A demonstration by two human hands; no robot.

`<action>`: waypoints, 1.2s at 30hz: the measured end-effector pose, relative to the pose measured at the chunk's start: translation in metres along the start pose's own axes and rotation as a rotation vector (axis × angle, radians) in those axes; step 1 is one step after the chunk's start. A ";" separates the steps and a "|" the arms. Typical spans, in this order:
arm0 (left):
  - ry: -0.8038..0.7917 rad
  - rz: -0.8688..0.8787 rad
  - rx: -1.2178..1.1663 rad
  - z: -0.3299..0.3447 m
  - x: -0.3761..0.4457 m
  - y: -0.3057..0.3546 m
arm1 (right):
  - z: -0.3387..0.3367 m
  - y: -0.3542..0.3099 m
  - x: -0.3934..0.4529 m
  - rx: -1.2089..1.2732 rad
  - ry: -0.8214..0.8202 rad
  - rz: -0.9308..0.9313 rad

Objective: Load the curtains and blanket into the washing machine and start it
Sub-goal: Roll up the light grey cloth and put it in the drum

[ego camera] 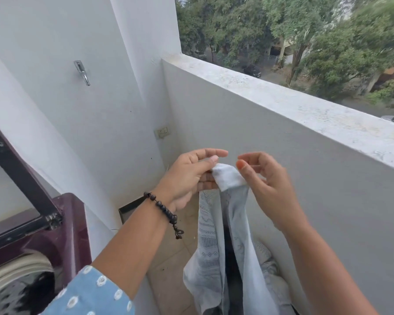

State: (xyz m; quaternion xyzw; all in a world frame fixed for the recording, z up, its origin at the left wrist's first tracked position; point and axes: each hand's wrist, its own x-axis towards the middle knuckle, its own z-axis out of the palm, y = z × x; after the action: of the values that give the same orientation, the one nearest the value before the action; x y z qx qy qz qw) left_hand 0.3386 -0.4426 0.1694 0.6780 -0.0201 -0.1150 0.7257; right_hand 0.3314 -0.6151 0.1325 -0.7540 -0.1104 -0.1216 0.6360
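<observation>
Pale curtain (216, 251) pinched by raised left hand (189, 178); right hand (266, 178) touching.

Light: soft, even daylight from the open side, upper right.
Shadows: faint.
Blur: trees (305, 30) smeared at top right.
Edges: wide-angle bending of walls (55, 110).

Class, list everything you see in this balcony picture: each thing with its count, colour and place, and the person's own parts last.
curtain: one, pale blue-white, hanging from both hands at centre
washing machine: one, maroon, lid raised, lower left
wall hook: one, metal, left wall
switch plate: one, cream, corner wall
parapet: one, grey-white, right
trees: several, green, beyond parapet
bead bracelet: one, dark, left wrist
left hand: pinches curtain top
right hand: pinches curtain top
</observation>
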 end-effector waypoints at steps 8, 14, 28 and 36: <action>0.193 0.112 -0.135 0.009 0.012 0.012 | 0.019 0.026 -0.028 -0.118 -0.255 0.163; 0.143 0.204 -0.134 0.025 0.008 0.031 | 0.045 0.103 -0.049 -0.574 -0.515 0.373; -0.233 0.087 0.850 0.003 0.004 -0.018 | -0.013 0.000 0.006 0.096 -0.421 0.019; 0.124 0.389 0.601 0.006 0.005 0.013 | -0.028 0.040 0.010 -0.230 -0.491 0.187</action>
State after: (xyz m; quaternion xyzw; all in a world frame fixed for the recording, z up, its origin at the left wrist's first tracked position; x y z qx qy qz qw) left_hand 0.3438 -0.4485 0.1824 0.8502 -0.1379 0.0776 0.5022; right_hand 0.3524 -0.6493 0.1030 -0.8350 -0.1767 0.1120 0.5089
